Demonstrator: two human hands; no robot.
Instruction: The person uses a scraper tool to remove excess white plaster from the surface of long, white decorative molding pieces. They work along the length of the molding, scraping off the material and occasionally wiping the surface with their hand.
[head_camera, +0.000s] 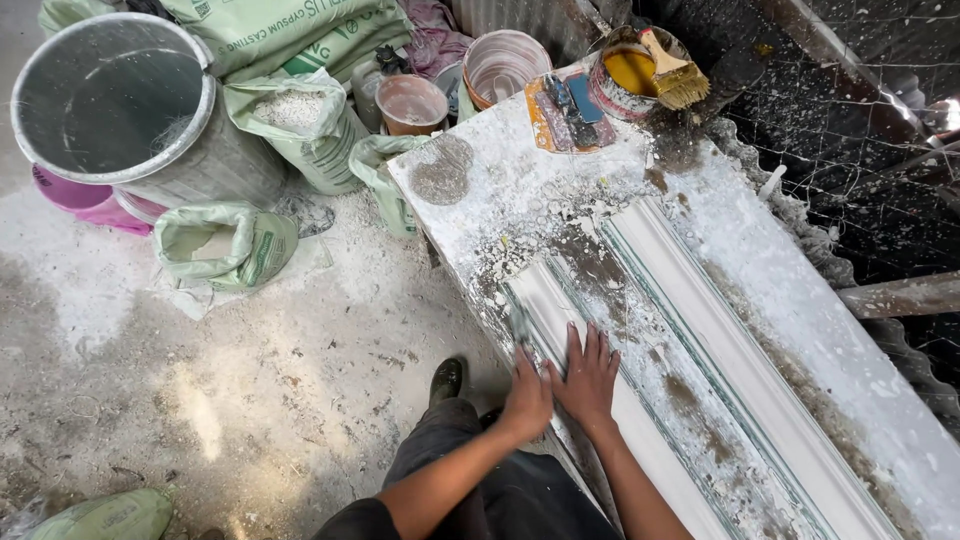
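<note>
The right hand is lying flat, fingers spread, pressing the near white mould on the table, probably steadying it. The left hand is gripping a small tool at the mould's left edge. Far off, a tin is holding yellow liquid and a brush; an open sack is holding white powder.

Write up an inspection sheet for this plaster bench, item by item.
Surface: long workbench coated in white plaster crumbs and dust.
Job's things: two long white moulding strips lying side by side.
Clutter: paint can with brush, scrapers, cups.
Hands: left hand at the strip's near edge, gripping a small tool; right hand flat, fingers spread.
Cables: nothing seen.
Surroundings: grey bin, open green sacks, dusty floor.
</note>
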